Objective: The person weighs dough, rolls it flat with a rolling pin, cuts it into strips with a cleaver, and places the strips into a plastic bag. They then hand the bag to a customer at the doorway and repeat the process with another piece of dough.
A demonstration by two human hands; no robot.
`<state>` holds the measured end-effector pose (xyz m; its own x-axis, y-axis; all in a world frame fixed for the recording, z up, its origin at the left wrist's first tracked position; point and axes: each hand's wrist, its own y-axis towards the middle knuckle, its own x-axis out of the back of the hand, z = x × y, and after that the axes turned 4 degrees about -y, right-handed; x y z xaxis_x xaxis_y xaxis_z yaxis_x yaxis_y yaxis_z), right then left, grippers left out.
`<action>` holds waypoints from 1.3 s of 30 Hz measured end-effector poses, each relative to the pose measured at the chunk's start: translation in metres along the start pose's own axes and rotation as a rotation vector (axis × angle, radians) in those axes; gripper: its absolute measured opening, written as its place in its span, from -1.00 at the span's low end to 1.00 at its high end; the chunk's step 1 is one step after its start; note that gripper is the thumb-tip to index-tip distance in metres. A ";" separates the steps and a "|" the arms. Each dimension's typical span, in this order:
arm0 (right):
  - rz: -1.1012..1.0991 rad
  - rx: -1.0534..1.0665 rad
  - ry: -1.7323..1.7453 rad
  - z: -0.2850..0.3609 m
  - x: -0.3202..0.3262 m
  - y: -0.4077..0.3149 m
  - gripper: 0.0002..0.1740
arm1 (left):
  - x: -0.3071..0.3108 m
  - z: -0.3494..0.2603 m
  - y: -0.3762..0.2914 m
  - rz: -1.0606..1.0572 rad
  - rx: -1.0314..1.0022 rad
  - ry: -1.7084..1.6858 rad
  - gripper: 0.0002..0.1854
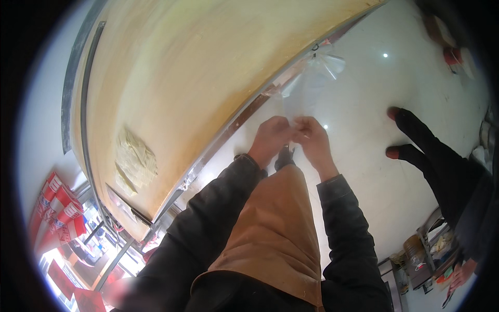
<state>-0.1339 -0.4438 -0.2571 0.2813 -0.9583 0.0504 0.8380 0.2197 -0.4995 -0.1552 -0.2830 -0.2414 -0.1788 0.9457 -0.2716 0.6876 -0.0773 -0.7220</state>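
Note:
Both my hands are close together over the floor, just off the edge of a pale work table (167,78). My left hand (271,136) and my right hand (312,134) pinch the near end of a clear plastic bag (298,95). The film stretches away from my fingers towards a bunch of clear plastic on a metal hook (315,47) at the table's edge. Blur hides exactly how the fingertips grip the film. On the table to the left lies a pile of thin, pale-yellow sheets, apparently dough (136,160).
A flat, blade-like piece with a dark edge (128,204) rests at the table's near corner. Red-and-white printed packaging (58,212) is at far left. Another person in dark trousers (425,156) stands at right, near shelves with a jar (415,249).

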 end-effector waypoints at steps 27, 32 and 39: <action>-0.598 0.242 -0.779 -0.102 -0.007 0.165 -0.32 | 0.108 0.130 -0.074 -0.134 0.126 0.599 -0.78; -0.464 0.236 -0.703 -0.118 0.022 0.140 -0.73 | 0.130 0.151 -0.097 -0.197 0.224 0.653 -0.76; 0.097 -0.208 -0.011 -0.030 0.022 -0.005 -0.67 | 0.066 0.081 -0.069 -0.164 -0.253 0.739 -0.38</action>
<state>-0.1454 -0.4717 -0.2793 0.3616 -0.9323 0.0023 0.6929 0.2671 -0.6697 -0.2717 -0.2411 -0.2614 0.1597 0.9103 0.3819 0.8478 0.0717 -0.5255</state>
